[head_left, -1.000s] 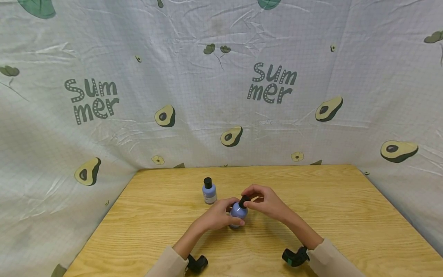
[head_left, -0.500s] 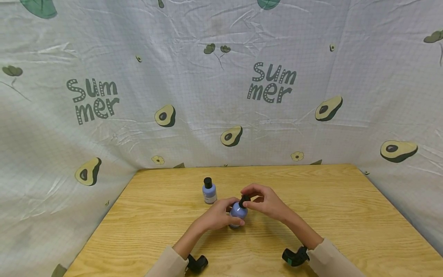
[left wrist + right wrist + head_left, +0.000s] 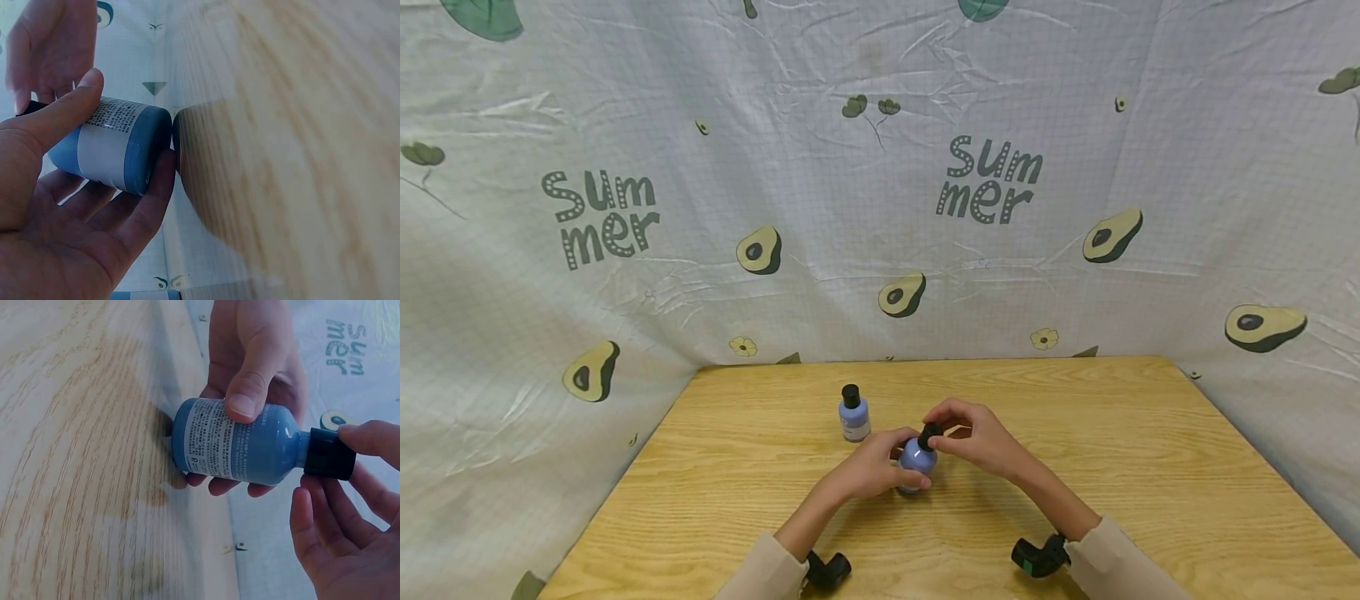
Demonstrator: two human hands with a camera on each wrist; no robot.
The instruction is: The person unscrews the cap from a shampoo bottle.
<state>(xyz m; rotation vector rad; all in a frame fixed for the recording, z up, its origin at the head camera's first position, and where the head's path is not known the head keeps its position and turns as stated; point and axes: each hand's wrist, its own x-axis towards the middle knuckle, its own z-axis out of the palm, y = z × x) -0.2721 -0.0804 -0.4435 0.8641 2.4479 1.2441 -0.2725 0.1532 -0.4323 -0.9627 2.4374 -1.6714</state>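
Left hand wraps round the body of a blue bottle, thumb on the side toward the desk's near edge, while the right hand pinches the black cap between thumb and fingertips. That bottle is slightly left of midway between the side edges of the desk and well short of the far edge; its base comes right down by the wood, though whether it touches cannot be told. Likeliest trouble, I judge, is a slip: the body looks smooth, so a light left grip could let the whole bottle turn along with the cap. How firmly the cap sits does not show; if it is loose, a hard squeeze or a jerk could spill whatever is inside. Letting go while it tilts might topple it toward the right edge. A second bottle, upright near the left knuckles and nearer the far edge, could be knocked by a careless sweep. As for direction, the held bottle's long axis rises steeply from the desk, cap end uppermost and leaning toward the right edge, its finely printed label facing the right wrist's view.
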